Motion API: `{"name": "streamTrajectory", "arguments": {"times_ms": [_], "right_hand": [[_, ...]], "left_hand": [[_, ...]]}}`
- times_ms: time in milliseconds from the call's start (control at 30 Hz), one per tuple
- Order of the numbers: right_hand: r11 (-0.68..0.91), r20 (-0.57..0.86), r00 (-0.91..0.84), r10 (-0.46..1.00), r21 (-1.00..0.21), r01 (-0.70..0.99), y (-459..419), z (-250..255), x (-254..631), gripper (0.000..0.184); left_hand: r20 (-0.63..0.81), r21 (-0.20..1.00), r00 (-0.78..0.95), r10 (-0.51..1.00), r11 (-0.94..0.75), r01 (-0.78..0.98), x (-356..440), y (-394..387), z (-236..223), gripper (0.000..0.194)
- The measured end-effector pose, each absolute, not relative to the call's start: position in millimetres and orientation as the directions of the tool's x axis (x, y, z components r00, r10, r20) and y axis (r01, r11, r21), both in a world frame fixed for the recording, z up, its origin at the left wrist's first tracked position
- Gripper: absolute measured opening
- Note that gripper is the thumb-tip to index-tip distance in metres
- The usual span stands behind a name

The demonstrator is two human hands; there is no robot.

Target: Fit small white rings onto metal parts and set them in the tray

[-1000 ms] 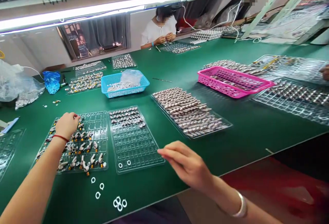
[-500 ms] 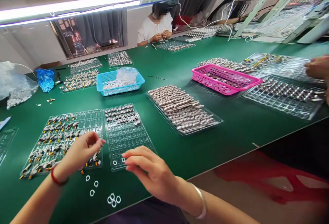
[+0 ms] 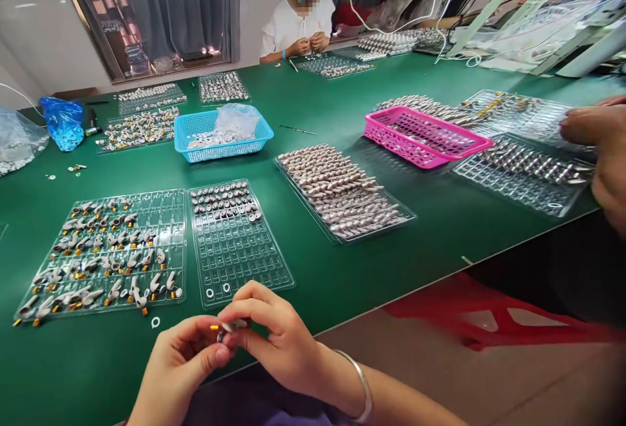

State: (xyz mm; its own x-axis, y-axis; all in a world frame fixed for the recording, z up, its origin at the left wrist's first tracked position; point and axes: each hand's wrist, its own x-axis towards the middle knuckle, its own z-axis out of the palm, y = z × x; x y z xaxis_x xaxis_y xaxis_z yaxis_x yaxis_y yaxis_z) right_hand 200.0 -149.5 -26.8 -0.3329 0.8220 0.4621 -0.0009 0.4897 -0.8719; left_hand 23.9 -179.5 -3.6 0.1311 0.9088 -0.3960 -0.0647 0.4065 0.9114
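Fingers to fingers, gripping from both sides: caught between the tips of the left hand (image 3: 178,357) and the right hand (image 3: 283,331), a pale earbud housing (image 3: 235,325) by the look of it, orange tab (image 3: 214,327) sticking out on the left. Held low, near the front edge of the tabletop (image 3: 342,276). Tight quarters! Could slip straight out of so small a pinch, especially if turned too briskly, and from this spot could drop past the edge, out of sight. Watch that tab, too: looks thin, could bend under a careless press. Can't judge the dark part (image 3: 221,336) underneath, mostly masked by fingers.

Over to the left, one white ring (image 3: 152,323) loose on the tabletop, just below the left clear tray (image 3: 169,211) and near the left hand: easy to brush away with a knuckle. Same danger at that tray's near rim, with one stemmed housing (image 3: 140,297) poking its orange end over, easily knocked in passing. Beyond the hands, in the middle clear tray (image 3: 239,250), two more white rings (image 3: 207,293) at the near-left corner, probably light enough to hop out at a bump. Trays nearly side by side: could jolt one by nudging the other.
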Motion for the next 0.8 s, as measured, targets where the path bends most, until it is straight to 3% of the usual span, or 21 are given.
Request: {"name": "streamTrajectory", "arguments": {"times_ms": [200, 333, 467, 567, 800], "right_hand": [[0.553, 0.514, -0.337, 0.789, -0.833, 0.025, -155.5, -23.6, 200.0, 0.022], [0.652, 0.574, -0.371, 0.73, -0.748, 0.125, -160.8, -23.5, 200.8, 0.025], [0.649, 0.545, -0.402, 0.736, -0.736, 0.191, -164.0, -21.0, 200.2, 0.016], [0.632, 0.527, -0.395, 0.752, -0.748, 0.204, -163.6, -18.9, 199.7, 0.013], [0.551, 0.457, -0.382, 0.803, -0.814, 0.185, -160.6, -18.4, 198.5, 0.009]], "left_hand": [[-0.28, 0.955, -0.073, 0.957, 0.286, 0.081, 33.9, -195.0, -5.4, 0.022], [-0.092, 0.938, -0.204, 0.975, 0.153, 0.312, 35.6, -204.2, -9.2, 0.013], [0.182, 0.848, -0.197, 0.963, -0.052, 0.528, 36.3, -212.1, -15.4, 0.006], [0.318, 0.8, -0.141, 0.938, -0.186, 0.571, 36.6, -213.8, -18.2, 0.012], [0.374, 0.776, -0.103, 0.922, -0.251, 0.579, 39.9, -213.5, -18.7, 0.019]]}}
